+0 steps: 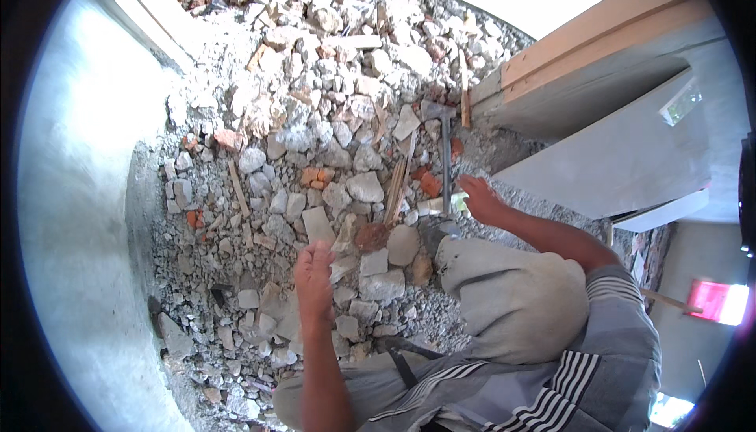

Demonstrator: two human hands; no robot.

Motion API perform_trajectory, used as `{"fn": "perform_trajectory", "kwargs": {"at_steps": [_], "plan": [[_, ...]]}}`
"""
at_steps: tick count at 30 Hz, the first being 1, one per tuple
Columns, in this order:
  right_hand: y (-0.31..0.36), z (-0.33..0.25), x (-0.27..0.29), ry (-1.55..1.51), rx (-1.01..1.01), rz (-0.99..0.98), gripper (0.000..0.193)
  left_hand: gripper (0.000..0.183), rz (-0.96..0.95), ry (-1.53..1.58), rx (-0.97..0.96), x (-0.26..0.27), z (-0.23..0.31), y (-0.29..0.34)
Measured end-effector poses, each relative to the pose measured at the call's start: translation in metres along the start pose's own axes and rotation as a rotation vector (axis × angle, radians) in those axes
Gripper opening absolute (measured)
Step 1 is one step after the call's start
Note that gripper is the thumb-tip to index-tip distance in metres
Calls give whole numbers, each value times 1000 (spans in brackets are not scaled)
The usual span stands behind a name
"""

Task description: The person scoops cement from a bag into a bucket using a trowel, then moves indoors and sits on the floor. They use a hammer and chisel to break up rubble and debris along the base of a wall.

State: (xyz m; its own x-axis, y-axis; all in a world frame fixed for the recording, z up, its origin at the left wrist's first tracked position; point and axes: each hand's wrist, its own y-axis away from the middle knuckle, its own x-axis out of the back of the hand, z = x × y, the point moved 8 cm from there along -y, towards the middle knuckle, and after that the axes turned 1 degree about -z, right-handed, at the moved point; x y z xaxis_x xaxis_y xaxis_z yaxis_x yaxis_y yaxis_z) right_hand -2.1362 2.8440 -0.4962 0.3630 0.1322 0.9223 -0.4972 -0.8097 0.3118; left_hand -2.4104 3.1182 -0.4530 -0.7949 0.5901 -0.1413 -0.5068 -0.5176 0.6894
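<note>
My left hand (314,278) is closed at the lower end of a flat, pale grey slab of rubble (318,226), with the fingertips against it. My right hand (482,200) hangs beside my bent knee, fingers stretched out and holding nothing. Just left of it lies a T-shaped tool (446,156) with a long grey metal handle and a wide head at its far end. Between my hands sit a rounded grey stone (403,244), a reddish-brown chunk (371,237) and thin wooden strips (394,192).
Broken concrete and stones (331,62) cover the ground and heap up at the far side. A pale wall (87,219) stands on the left. To the right are an orange-brown wooden frame (598,30) and a leaning grey panel (614,152). Orange brick pieces (317,176) lie among the rubble.
</note>
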Motion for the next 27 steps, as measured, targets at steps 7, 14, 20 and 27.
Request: {"fn": "perform_trajectory", "kwargs": {"at_steps": [7,14,20,27], "plan": [[4,4,-2,-4,-271,-97,30,34,-12,-192,-158,-11,15,20],[36,10,10,20,-361,-361,24,34,-46,-194,-164,-18,9,6],[120,62,10,-429,-684,-78,31,32,-86,-247,-118,-8,-5,-23],[266,77,-23,-1016,-926,-150,26,55,25,-334,-20,20,-23,-70]]}}
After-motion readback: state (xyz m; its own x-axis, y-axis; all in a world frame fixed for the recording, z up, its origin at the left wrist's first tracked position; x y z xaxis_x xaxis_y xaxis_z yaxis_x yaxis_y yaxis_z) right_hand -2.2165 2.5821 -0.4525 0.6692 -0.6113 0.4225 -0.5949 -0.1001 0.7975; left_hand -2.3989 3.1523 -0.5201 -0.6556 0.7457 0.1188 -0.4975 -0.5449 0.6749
